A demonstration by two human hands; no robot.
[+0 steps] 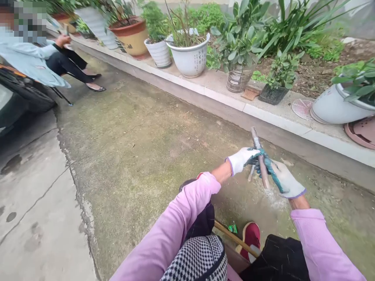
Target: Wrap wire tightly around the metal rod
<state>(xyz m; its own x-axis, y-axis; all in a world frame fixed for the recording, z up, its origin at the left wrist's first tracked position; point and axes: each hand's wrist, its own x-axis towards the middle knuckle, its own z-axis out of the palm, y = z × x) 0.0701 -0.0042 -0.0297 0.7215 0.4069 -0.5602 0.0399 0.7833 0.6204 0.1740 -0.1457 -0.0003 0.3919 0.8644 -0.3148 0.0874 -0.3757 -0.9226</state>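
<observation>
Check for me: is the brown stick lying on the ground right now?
No. The brown stick is off the concrete, gripped by both gloved hands, the left hand and the right hand, in front of the knees.

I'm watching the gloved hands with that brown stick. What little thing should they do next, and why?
Probably draw the thin tool in the left hand along the stick again. The right hand grips the stick, held slanting up over the concrete ground. Pale dust lies on the ground just below it, which suggests scraping is under way. What the tool is, I cannot tell.
</observation>
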